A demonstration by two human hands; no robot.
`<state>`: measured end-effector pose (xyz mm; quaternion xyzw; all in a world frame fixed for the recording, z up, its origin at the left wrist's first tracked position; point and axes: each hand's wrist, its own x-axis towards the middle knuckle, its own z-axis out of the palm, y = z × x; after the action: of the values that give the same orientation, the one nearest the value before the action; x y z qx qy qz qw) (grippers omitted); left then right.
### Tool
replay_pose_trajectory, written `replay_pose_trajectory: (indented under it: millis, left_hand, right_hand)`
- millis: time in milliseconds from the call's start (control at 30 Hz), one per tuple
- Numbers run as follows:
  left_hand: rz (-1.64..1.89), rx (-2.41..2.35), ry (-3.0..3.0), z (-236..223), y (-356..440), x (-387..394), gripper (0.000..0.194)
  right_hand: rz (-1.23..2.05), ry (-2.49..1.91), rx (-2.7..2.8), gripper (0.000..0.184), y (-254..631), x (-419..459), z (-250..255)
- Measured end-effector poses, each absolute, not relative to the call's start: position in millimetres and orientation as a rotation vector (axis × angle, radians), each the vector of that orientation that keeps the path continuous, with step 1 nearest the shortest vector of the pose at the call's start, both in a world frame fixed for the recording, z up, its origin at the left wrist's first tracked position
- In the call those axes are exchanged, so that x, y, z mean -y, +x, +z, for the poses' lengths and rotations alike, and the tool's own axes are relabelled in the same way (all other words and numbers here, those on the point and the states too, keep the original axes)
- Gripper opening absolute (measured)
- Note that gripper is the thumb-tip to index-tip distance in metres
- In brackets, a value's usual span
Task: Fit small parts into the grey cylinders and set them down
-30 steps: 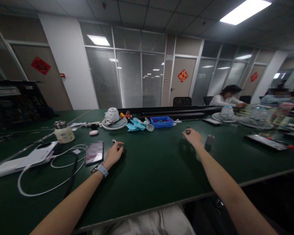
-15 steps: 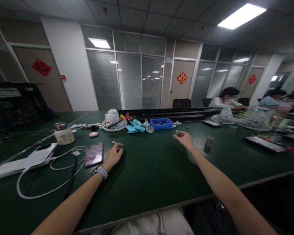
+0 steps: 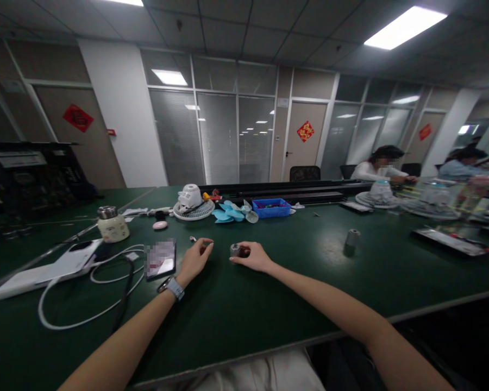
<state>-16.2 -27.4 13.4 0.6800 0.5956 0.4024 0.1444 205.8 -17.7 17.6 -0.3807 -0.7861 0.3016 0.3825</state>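
Note:
My right hand [image 3: 255,257] grips a small silver metal cylinder [image 3: 234,250] between thumb and fingers, low over the green table in front of me. To its left, my left hand [image 3: 195,260] is held with loosely bent fingers apart and nothing visible in them. Its fingertips point toward the cylinder across a small gap. Just behind the left hand lies a small white-and-red piece [image 3: 193,239], too small to name. A second metal cylinder [image 3: 352,237] of similar look stands upright on the table, off to the right.
Left of my hands are a phone [image 3: 161,258], a white cable [image 3: 44,304], a power bank [image 3: 20,279] and a bottle [image 3: 113,225]. Farther back sit a white fan part [image 3: 190,198], blue fan blades [image 3: 229,212] and a blue bin [image 3: 271,208]. A person [image 3: 377,165] sits at back right.
My right hand has brought the metal cylinder leftward and nearer, close to my left hand. My left hand has shifted slightly right. The standing cylinder stays in place.

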Motion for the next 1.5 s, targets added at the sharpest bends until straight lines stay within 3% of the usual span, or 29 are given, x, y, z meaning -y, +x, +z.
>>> replay_pose_trajectory:
  millis: [367,567,833,1000,1267,1400,1500]
  left_hand:
    - [1.219,-1.426,2.294,27.4,28.0,37.1,0.032]
    - [1.291,-1.502,2.238,33.7,16.2,35.4,0.037]
    - [0.793,-1.806,2.314,10.5,-25.8,30.8,0.037]
    - [0.678,-1.809,2.348,-2.3,-29.0,24.2,0.041]
    - [1.000,-1.908,1.939,7.1,-19.7,25.1,0.051]
    - [1.113,-1.986,1.757,8.3,-18.9,23.1,0.049]
    - [1.116,-2.030,1.737,6.9,-21.0,19.4,0.045]
  right_hand:
    - [0.648,-0.936,2.047,0.035,200.8,20.5,4.5]
    - [0.645,-0.951,2.056,0.041,202.3,21.5,6.5]
    - [0.639,-0.954,2.045,0.051,202.2,18.3,1.9]
    - [0.670,-0.951,2.051,0.050,205.1,18.6,4.3]
    - [0.702,-0.959,1.942,0.046,204.2,17.6,8.6]
    - [0.490,-1.148,1.737,0.042,259.9,-21.8,20.6]
    - [0.153,-1.547,1.479,0.037,331.6,-53.4,25.5]
